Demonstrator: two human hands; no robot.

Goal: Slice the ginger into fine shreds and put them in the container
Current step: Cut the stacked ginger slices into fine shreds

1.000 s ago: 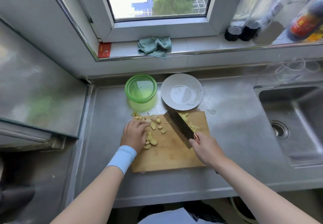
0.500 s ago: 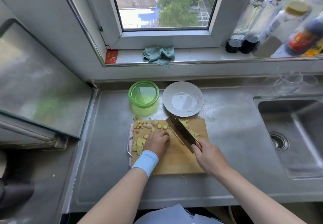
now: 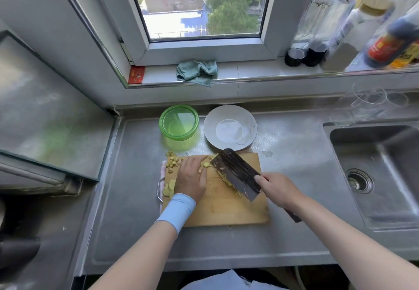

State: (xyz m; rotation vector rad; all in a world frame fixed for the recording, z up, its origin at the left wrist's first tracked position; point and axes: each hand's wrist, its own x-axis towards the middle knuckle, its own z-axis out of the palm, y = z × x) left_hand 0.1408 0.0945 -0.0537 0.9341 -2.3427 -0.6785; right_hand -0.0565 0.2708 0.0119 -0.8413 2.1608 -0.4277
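Wooden board [image 3: 226, 208] carries ginger slices [image 3: 172, 165] at its far left corner beside the palm-down left hand [image 3: 191, 179], grip hidden, while the right hand [image 3: 278, 190] clasps the cleaver [image 3: 238, 173]: seemingly mid-shredding, next stacking slices against the blade.

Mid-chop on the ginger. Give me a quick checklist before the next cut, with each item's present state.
1. Right hand grip on the cleaver: ok, fingers wrapped at the blade's heel.
2. Left hand clear of the blade: ok, close beside it but apart.
3. Slices gathered for cutting: not ok, many lie scattered along the left side of the board, a few off its far corner.
4. Board steady: cannot tell; a cloth shows under its left edge.
5. Container open: cannot tell through its clear green top; it stands behind the board.
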